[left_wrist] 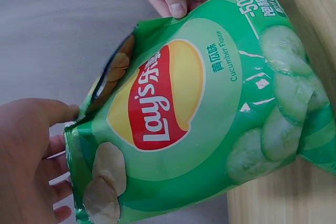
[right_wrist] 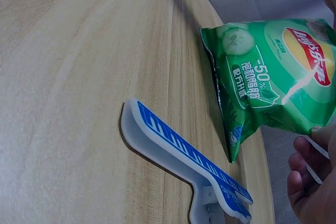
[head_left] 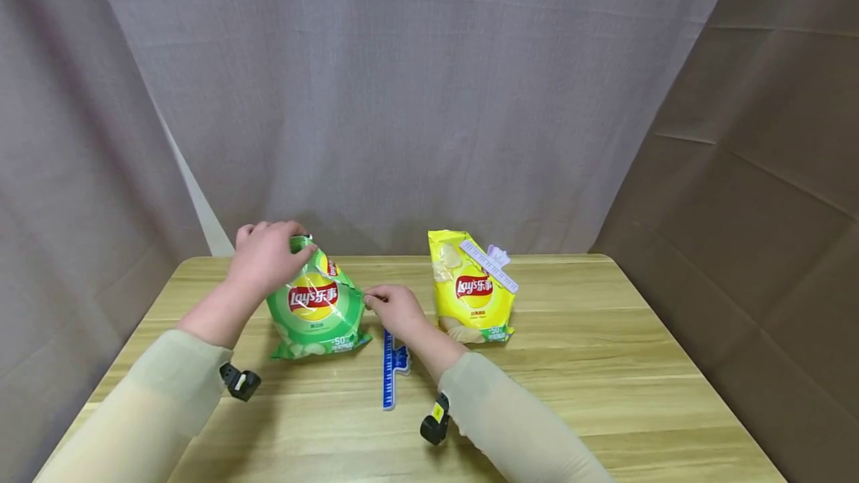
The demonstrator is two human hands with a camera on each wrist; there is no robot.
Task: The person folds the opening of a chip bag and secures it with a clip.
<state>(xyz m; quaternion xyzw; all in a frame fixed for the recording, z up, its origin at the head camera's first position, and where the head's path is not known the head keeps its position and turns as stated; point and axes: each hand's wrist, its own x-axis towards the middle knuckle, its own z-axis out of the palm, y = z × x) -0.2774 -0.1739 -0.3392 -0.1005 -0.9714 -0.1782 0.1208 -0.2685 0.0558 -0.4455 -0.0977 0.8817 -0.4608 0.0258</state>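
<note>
A green bag of potato chips (head_left: 312, 330) stands on the wooden table, its top torn open along one corner, as the left wrist view shows. My left hand (head_left: 267, 253) pinches the bag's upper left corner between thumb and fingers. At the bag's right side edge, the thumb and finger of my right hand (head_left: 397, 310) pinch the wrapper. Below the right hand lies a blue-and-white sealing clip (right_wrist: 184, 150), marked like a ruler.
To the right stands a yellow bag of chips (head_left: 470, 311), with a pale purple clip (head_left: 488, 265) slanting across its top right corner. A grey curtain (head_left: 429, 95) hangs behind the table (head_left: 604, 393).
</note>
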